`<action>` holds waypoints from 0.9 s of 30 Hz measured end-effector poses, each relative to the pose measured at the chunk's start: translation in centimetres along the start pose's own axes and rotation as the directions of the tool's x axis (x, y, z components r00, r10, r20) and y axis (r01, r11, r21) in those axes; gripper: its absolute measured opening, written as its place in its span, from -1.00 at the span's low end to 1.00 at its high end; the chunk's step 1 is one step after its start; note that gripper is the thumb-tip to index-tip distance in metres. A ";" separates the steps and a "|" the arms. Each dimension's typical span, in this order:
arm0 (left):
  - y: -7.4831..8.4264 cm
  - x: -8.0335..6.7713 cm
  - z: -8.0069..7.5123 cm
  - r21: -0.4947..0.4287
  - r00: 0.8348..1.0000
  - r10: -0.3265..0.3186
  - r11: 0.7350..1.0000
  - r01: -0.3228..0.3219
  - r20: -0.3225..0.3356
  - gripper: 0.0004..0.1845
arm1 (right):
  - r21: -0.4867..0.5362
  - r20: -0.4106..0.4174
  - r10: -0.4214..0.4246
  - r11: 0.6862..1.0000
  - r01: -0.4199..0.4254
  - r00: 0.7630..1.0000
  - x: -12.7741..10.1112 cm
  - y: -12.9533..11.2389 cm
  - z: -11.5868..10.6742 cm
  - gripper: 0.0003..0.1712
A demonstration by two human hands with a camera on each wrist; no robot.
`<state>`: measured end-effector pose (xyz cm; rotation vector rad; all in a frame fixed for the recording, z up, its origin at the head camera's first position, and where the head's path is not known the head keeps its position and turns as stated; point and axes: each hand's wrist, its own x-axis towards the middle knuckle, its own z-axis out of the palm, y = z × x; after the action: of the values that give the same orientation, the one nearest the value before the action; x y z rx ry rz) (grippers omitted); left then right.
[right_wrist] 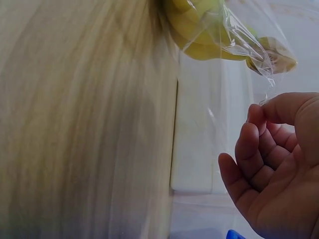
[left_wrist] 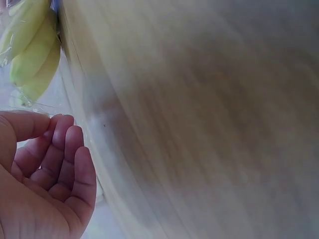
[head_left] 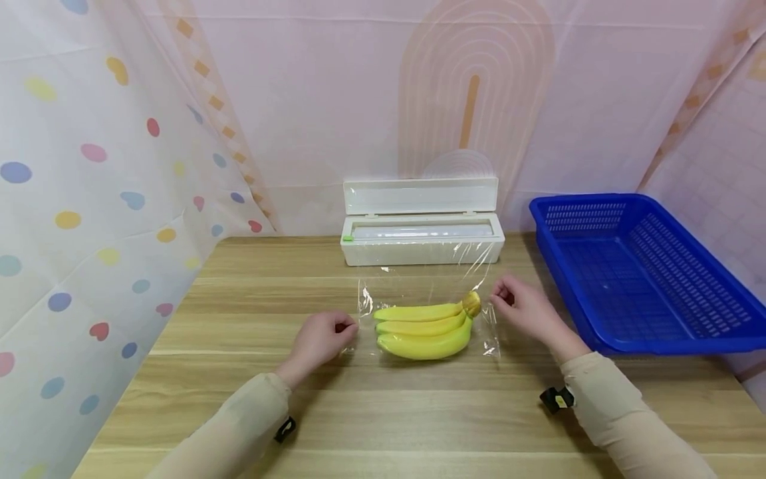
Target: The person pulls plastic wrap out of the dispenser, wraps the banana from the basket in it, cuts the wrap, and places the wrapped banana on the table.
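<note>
Bananas (head_left: 422,328) lie between the left hand (head_left: 317,344) and right hand (head_left: 526,311), roughly parallel to the back edge of the table (head_left: 275,249), stem (head_left: 471,304) rightward, both hands' fingertips pinching film (head_left: 413,287).

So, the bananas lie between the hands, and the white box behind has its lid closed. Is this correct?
The white box has its lid open, not closed, as the head view shows. The bananas do lie between the left hand and right hand.
</note>
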<state>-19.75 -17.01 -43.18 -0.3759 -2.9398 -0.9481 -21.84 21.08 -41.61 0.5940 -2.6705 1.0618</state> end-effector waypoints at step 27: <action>-1.0 0.9 0.1 -0.105 0.997 -0.059 0.992 0.065 0.051 -0.94 | 0.030 0.045 0.030 0.999 -0.032 0.999 0.0 -0.1 0.6 -0.88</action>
<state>-20.82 -17.55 -43.74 -0.3168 -2.9681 -1.1231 -21.87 20.63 -41.97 0.5909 -2.7145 1.1129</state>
